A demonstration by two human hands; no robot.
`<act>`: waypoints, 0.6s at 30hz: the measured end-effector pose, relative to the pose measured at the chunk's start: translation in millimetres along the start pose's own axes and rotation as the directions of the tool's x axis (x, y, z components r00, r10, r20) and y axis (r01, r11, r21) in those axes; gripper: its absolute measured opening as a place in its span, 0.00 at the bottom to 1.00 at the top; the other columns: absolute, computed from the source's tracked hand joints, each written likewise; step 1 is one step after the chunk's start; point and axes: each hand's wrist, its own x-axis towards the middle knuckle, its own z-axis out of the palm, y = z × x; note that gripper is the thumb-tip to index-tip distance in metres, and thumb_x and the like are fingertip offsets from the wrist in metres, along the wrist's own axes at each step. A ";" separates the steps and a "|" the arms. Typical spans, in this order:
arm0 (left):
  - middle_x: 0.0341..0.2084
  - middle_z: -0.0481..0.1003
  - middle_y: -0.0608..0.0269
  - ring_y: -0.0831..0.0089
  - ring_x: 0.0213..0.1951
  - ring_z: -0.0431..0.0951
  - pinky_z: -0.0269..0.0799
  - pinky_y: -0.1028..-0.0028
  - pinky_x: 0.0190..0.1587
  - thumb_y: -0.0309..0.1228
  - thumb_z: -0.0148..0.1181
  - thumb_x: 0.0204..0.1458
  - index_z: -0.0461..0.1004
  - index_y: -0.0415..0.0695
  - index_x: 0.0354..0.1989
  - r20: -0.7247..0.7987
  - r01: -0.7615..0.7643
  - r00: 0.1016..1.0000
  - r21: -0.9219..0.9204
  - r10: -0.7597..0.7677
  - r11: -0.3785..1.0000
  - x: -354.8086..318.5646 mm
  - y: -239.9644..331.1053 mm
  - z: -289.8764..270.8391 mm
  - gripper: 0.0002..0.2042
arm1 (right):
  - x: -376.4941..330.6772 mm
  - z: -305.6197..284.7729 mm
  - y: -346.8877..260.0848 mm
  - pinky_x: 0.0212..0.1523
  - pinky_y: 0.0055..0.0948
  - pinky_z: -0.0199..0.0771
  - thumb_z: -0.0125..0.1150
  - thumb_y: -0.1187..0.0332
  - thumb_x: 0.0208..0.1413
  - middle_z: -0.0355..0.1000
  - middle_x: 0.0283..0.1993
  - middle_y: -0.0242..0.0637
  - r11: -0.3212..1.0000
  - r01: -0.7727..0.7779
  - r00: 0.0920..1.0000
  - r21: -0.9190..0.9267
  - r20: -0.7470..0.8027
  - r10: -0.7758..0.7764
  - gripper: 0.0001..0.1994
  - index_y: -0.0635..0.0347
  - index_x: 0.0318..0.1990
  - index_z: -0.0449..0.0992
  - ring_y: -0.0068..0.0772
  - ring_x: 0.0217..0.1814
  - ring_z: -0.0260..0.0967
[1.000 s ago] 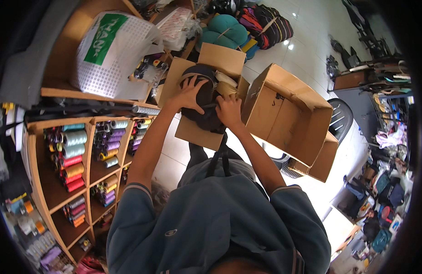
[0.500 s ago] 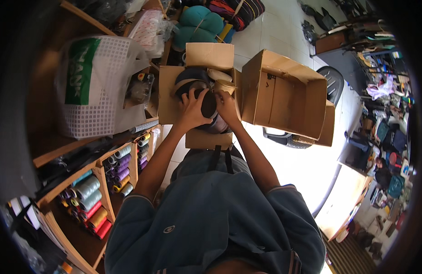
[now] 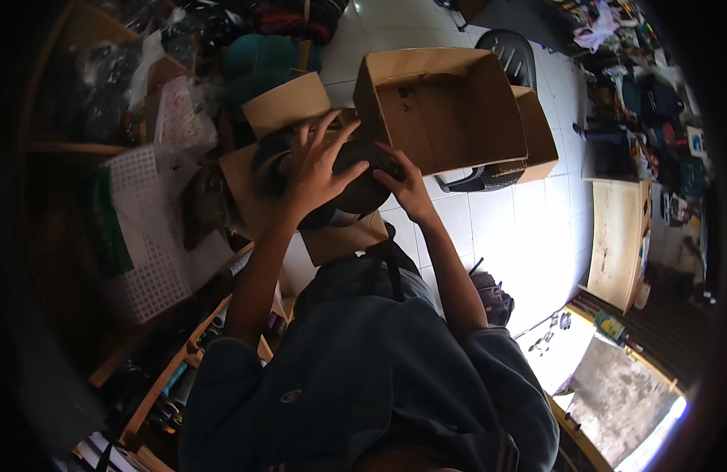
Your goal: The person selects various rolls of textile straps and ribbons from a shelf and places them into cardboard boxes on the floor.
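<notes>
A dark, disc-shaped roll (image 3: 365, 187) is up over an open cardboard box (image 3: 289, 106), covering much of its inside. My right hand (image 3: 409, 187) pinches the roll's right edge between thumb and fingers. Over the roll's left side, my left hand (image 3: 315, 169) is spread with fingers apart, its thumb lying on or just above the dark surface. More dark rolled pieces show blurred in the box left of that hand. Whatever lies under the roll is hidden.
A larger cardboard box (image 3: 450, 118) stands to the right on a black chair (image 3: 509, 59). Left are wooden shelves with thread spools and a white plastic bag (image 3: 155, 228). Teal bundles (image 3: 261, 67) lie beyond the box. A wooden cabinet (image 3: 615, 244) stands at the right.
The view has turned to the right. The dark roll now shows broad and flat over the box. My left hand has loosened its grip and spread its fingers, while my right hand holds the roll's edge.
</notes>
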 end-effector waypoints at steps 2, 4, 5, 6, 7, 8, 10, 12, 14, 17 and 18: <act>0.54 0.68 0.53 0.53 0.59 0.61 0.54 0.52 0.58 0.48 0.56 0.53 0.69 0.50 0.56 0.090 -0.100 0.991 0.017 0.098 0.995 18.6 9.2 10.3 0.24 | -17.9 -15.5 -23.2 0.54 0.27 0.66 0.60 0.75 0.54 0.69 0.53 0.42 0.998 -0.024 1.000 -0.051 -0.019 0.023 0.24 0.59 0.59 0.65 0.30 0.54 0.67; 0.50 0.71 0.51 0.56 0.58 0.65 0.55 0.54 0.58 0.48 0.52 0.57 0.70 0.48 0.56 0.292 -0.086 0.950 -0.090 0.109 0.992 35.9 21.7 28.3 0.23 | -39.4 -37.2 -32.6 0.54 0.27 0.67 0.61 0.74 0.54 0.69 0.53 0.43 0.993 -0.032 0.998 -0.113 -0.050 0.026 0.24 0.59 0.59 0.64 0.30 0.54 0.67; 0.44 0.74 0.48 0.56 0.52 0.71 0.59 0.59 0.56 0.47 0.45 0.61 0.72 0.45 0.53 0.499 0.107 0.866 -0.274 0.046 0.956 49.1 32.5 34.1 0.21 | -50.6 -49.6 -30.8 0.54 0.27 0.67 0.60 0.74 0.54 0.69 0.52 0.43 0.995 -0.022 0.995 -0.093 -0.095 0.013 0.24 0.59 0.59 0.64 0.30 0.54 0.67; 0.44 0.73 0.47 0.54 0.51 0.71 0.60 0.60 0.55 0.47 0.44 0.61 0.72 0.44 0.52 0.507 0.144 0.860 -0.353 0.059 0.924 54.3 46.2 44.5 0.21 | -61.8 -62.7 -26.9 0.54 0.28 0.66 0.60 0.73 0.54 0.69 0.52 0.44 0.997 -0.008 0.990 -0.072 -0.138 -0.002 0.24 0.59 0.60 0.63 0.31 0.54 0.67; 0.44 0.73 0.45 0.53 0.51 0.72 0.61 0.62 0.54 0.47 0.43 0.62 0.72 0.44 0.51 0.514 0.180 0.855 -0.426 0.074 0.886 58.1 60.6 54.1 0.21 | -72.8 -75.4 -25.6 0.54 0.28 0.66 0.60 0.73 0.55 0.69 0.52 0.44 0.999 0.012 0.983 -0.053 -0.181 -0.021 0.24 0.59 0.60 0.63 0.31 0.54 0.67; 0.44 0.72 0.44 0.51 0.50 0.72 0.63 0.63 0.53 0.47 0.42 0.62 0.73 0.43 0.51 0.522 0.217 0.848 -0.494 0.088 0.842 60.4 76.3 65.0 0.22 | -85.6 -88.7 -26.3 0.54 0.28 0.67 0.60 0.72 0.55 0.70 0.51 0.45 1.000 0.000 0.974 0.007 -0.228 0.002 0.24 0.59 0.59 0.62 0.32 0.53 0.67; 0.42 0.71 0.43 0.50 0.47 0.71 0.65 0.63 0.50 0.47 0.37 0.64 0.73 0.43 0.51 0.482 0.153 0.869 -0.482 0.115 0.863 58.9 111.8 92.9 0.23 | -113.1 -116.0 -24.5 0.54 0.30 0.67 0.60 0.70 0.56 0.71 0.50 0.46 0.991 -0.009 0.951 0.131 -0.305 0.049 0.24 0.59 0.59 0.62 0.33 0.53 0.68; 0.40 0.70 0.42 0.49 0.46 0.71 0.65 0.62 0.50 0.47 0.36 0.64 0.72 0.44 0.51 0.461 0.041 0.874 -0.390 0.156 0.920 63.5 149.7 118.5 0.23 | -141.2 -144.5 -15.8 0.52 0.29 0.68 0.60 0.70 0.56 0.71 0.49 0.46 0.996 0.070 0.910 0.063 -0.412 -0.038 0.23 0.59 0.58 0.62 0.32 0.51 0.69; 0.37 0.70 0.43 0.50 0.44 0.71 0.65 0.62 0.50 0.50 0.37 0.63 0.72 0.43 0.52 0.472 -0.024 0.852 -0.394 0.225 0.919 67.9 189.2 148.4 0.25 | -172.8 -176.3 -8.8 0.51 0.29 0.68 0.60 0.69 0.56 0.72 0.47 0.45 0.992 0.120 0.854 0.028 -0.512 -0.089 0.22 0.59 0.58 0.62 0.31 0.50 0.70; 0.38 0.69 0.46 0.53 0.45 0.71 0.65 0.63 0.50 0.51 0.43 0.60 0.71 0.42 0.52 0.484 -0.013 0.836 -0.456 0.260 0.890 64.3 254.1 194.7 0.25 | -225.9 -226.1 -5.9 0.47 0.27 0.70 0.59 0.69 0.57 0.74 0.42 0.42 0.985 0.154 0.763 0.082 -0.643 -0.065 0.21 0.61 0.56 0.63 0.28 0.46 0.70; 0.39 0.69 0.47 0.54 0.45 0.70 0.64 0.63 0.50 0.49 0.45 0.60 0.71 0.42 0.52 0.459 0.002 0.847 -0.508 0.269 0.861 61.3 279.7 211.2 0.24 | -242.6 -244.3 -5.4 0.47 0.26 0.70 0.59 0.69 0.57 0.74 0.42 0.42 0.978 0.184 0.727 0.101 -0.683 -0.067 0.20 0.61 0.56 0.64 0.27 0.46 0.70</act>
